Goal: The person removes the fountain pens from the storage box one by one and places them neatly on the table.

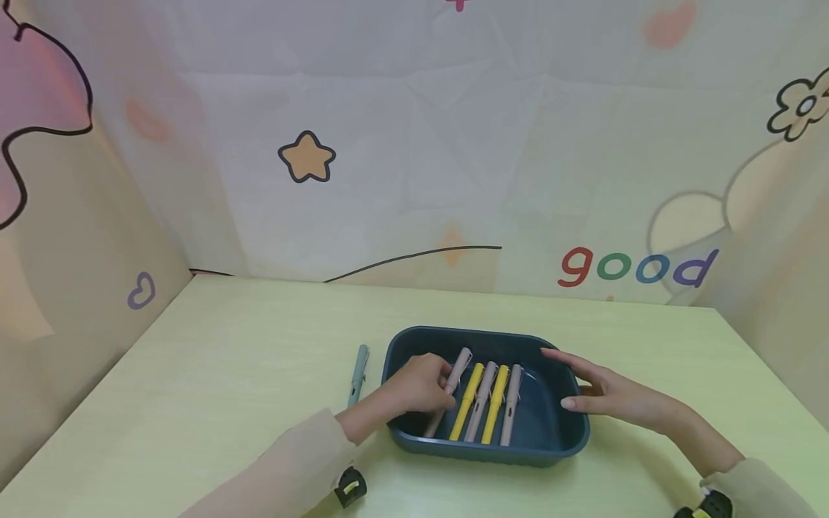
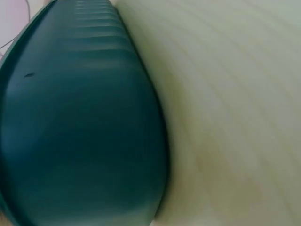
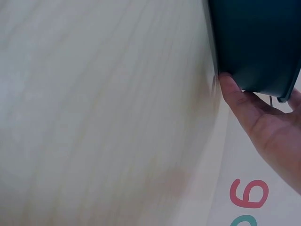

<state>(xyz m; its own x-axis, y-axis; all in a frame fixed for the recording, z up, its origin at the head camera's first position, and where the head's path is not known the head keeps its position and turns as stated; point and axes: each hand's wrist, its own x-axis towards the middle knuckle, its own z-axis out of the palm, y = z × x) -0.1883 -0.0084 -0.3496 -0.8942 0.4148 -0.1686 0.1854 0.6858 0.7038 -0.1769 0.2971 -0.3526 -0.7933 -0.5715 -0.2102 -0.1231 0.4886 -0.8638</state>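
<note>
Pinches a slim mauve clip pen (image 1: 460, 365) with the left hand (image 1: 422, 385), aslant in a smooth, round-cornered navy box (image 1: 482, 452) beside four more pens (image 1: 496, 396) (alternately yellow and mauve); grips the box's right end with the right hand (image 1: 618, 392), across open box floor (image 1: 539, 414) from the pens.

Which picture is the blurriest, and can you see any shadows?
Left wrist view: probably the softest, with the dark blue bin smooth and dim up close and a shadow on the table beside it; head view: clear enough to pick out the yellow pens, with a faint shadow under the right arm; right wrist view: dim, with the right hand fairly clear.
</note>
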